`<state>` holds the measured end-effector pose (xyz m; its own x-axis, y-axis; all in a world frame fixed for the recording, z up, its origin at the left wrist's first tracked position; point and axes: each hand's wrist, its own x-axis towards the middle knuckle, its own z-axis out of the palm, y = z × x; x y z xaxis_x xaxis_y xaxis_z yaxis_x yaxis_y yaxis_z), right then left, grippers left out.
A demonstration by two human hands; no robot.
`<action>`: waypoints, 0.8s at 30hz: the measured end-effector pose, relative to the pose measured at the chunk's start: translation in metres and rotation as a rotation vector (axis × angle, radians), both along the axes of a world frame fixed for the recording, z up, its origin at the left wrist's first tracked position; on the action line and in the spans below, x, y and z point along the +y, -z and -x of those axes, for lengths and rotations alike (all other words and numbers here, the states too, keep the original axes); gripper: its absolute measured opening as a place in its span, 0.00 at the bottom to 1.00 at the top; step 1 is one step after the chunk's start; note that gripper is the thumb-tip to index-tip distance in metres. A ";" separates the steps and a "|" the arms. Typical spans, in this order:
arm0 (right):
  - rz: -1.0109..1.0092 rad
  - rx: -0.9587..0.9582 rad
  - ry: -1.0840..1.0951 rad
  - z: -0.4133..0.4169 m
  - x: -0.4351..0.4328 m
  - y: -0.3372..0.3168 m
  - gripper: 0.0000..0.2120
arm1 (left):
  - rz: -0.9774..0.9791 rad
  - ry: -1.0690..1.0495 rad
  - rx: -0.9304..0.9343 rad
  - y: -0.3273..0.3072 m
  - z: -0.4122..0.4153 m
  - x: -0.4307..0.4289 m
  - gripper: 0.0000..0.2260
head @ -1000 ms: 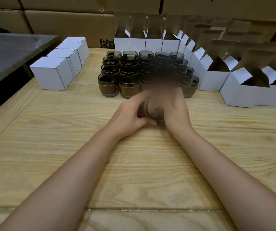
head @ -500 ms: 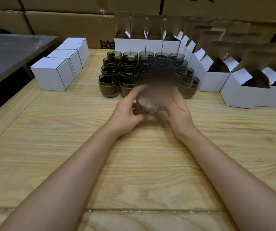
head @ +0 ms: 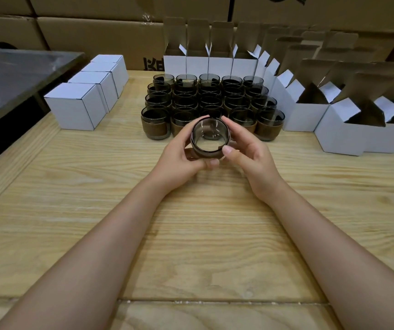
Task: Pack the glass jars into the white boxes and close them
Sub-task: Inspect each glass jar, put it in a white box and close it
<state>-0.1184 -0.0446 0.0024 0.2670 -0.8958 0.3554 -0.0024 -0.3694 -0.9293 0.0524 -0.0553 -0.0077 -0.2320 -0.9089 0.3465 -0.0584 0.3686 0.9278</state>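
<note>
We worked at a pale wooden table [head: 203, 236] with brown cartons [head: 84, 32] stacked behind it. Our left hand [head: 181, 157] cupped a smoky glass jar [head: 210, 136] from the side, fingers curled under its brown-banded base. Our right hand [head: 253, 160] gripped the rim between thumb and forefinger, the other fingers loosely bent. The jar was tilted, mouth toward us, between both hands. A block of like jars [head: 186, 98] stood just beyond our fingertips. Open white boxes [head: 305, 119] stood beyond our right hand, and closed white boxes [head: 74, 107] sat well off beyond our left.
</note>
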 end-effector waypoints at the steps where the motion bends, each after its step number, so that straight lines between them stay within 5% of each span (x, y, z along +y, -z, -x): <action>1: 0.008 0.014 -0.013 0.000 0.000 0.000 0.31 | -0.007 -0.001 0.008 -0.001 0.000 0.000 0.34; 6: 0.093 0.148 -0.027 0.000 -0.001 0.005 0.37 | -0.120 0.025 0.087 -0.005 -0.002 0.004 0.30; 15: 0.095 0.166 0.141 0.000 -0.006 0.009 0.33 | -0.122 0.025 0.068 -0.007 -0.002 0.005 0.29; 20: 0.013 0.047 0.194 -0.003 -0.005 0.007 0.20 | -0.197 0.039 0.097 -0.010 0.001 0.006 0.19; 24: -0.067 -0.060 0.182 -0.004 -0.003 0.004 0.20 | -0.205 0.015 0.082 -0.009 0.000 0.005 0.14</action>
<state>-0.1148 -0.0478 -0.0012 0.0784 -0.9495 0.3038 -0.0077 -0.3054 -0.9522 0.0524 -0.0501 0.0014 -0.2244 -0.9591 0.1727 0.0246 0.1716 0.9849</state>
